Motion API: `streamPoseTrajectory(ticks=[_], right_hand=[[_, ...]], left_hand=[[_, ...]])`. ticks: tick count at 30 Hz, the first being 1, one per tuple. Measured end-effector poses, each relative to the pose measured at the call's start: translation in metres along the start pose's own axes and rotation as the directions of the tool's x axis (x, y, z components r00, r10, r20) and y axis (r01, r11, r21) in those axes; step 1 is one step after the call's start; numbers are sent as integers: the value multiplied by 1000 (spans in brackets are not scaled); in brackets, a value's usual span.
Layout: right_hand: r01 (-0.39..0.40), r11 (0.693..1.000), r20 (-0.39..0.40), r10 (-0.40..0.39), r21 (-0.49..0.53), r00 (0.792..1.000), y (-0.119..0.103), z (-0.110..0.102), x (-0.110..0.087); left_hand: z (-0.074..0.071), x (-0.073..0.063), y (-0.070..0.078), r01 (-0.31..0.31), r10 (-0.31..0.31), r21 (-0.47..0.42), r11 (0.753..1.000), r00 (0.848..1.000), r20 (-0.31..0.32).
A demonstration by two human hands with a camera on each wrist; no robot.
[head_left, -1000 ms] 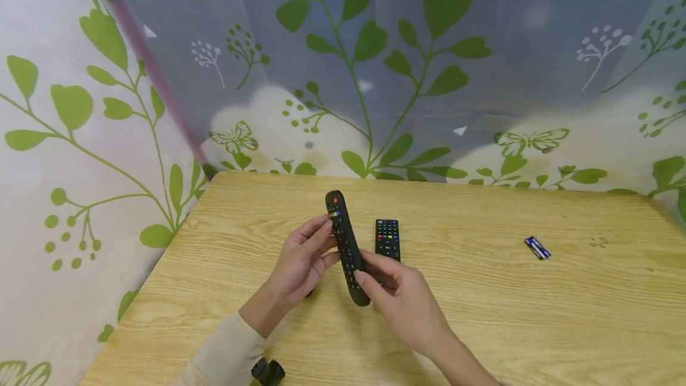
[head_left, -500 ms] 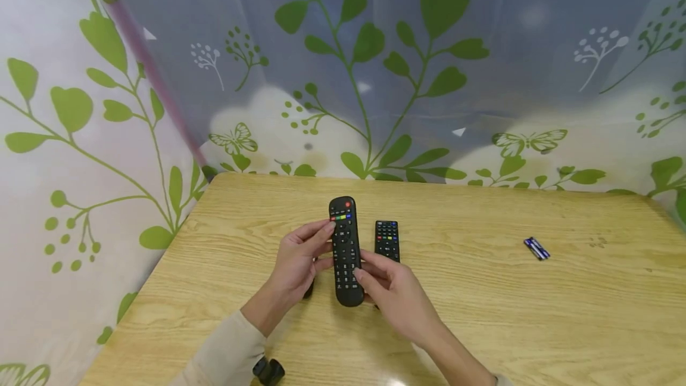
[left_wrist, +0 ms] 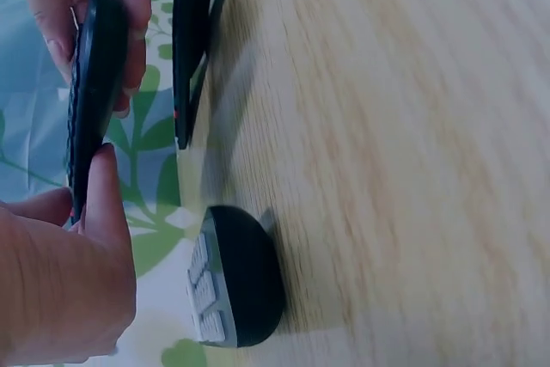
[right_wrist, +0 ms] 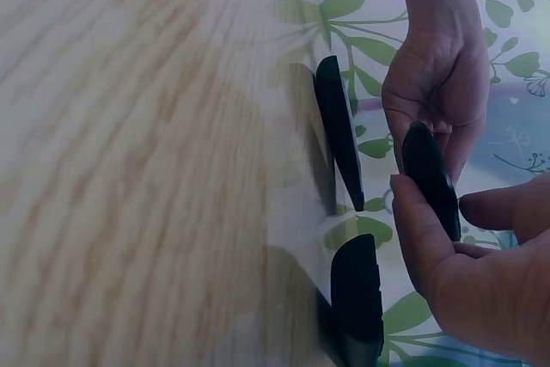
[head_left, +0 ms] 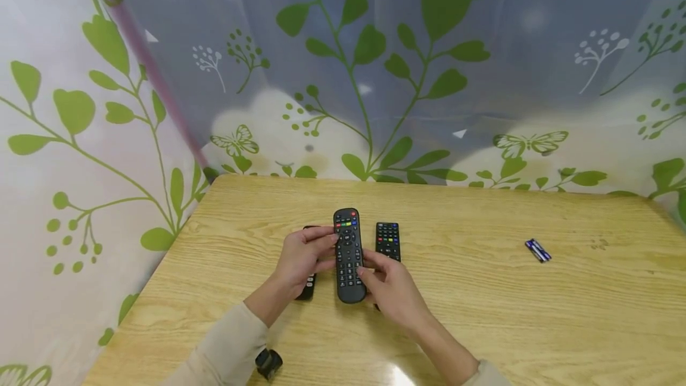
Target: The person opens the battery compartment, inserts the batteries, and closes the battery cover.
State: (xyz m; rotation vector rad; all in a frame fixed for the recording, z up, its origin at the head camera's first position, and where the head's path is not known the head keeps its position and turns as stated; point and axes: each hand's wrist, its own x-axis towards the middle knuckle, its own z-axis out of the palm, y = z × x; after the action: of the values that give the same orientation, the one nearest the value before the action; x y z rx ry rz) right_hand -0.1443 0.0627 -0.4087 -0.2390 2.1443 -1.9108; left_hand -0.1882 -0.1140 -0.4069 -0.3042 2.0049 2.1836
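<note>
A black remote control point(head_left: 349, 258) with a red button and a row of coloured buttons is held above the table, its button side up. My left hand point(head_left: 302, 258) pinches its left edge near the upper half. The right hand point(head_left: 395, 290) grips the lower right edge between thumb and fingers. Both wrist views show this remote point(left_wrist: 96, 83) point(right_wrist: 430, 174) side-on, clear of the tabletop. Under my left hand lies a second remote point(head_left: 306, 288), partly hidden. A third remote point(head_left: 387, 240) lies behind my right hand, which covers its lower part.
Two batteries point(head_left: 538, 250) with blue and white wrappers lie side by side on the wooden table point(head_left: 482, 314), to the right. A patterned cloth point(head_left: 407, 94) hangs behind the table. A small black device point(head_left: 268, 363) is by the left sleeve.
The held remote has turned from edge-on to show its button face, then come slightly lower. Both hands keep hold of it. More of the remote beneath my left hand shows.
</note>
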Motion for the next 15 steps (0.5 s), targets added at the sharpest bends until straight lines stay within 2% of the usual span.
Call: streamPoseTrajectory(ticks=[3, 10, 12, 15], right_hand=[[-23, 1000, -10, 22, -22, 1000, 2, 2, 2], [-26, 998, 42, 28, -50, 999, 2, 9, 6], [-42, 995, 54, 46, -88, 997, 1, 10, 7], [-78, 988, 71, 88, -131, 994, 1, 11, 7]], left_hand=[[0, 1, -1, 1, -1, 47, 999, 1000, 10], [-2, 6, -3, -2, 3, 157, 988, 1000, -7], [-2, 8, -3, -3, 3, 218, 976, 1000, 0], [-2, 9, -3, -13, 7, 325, 946, 1000, 21]])
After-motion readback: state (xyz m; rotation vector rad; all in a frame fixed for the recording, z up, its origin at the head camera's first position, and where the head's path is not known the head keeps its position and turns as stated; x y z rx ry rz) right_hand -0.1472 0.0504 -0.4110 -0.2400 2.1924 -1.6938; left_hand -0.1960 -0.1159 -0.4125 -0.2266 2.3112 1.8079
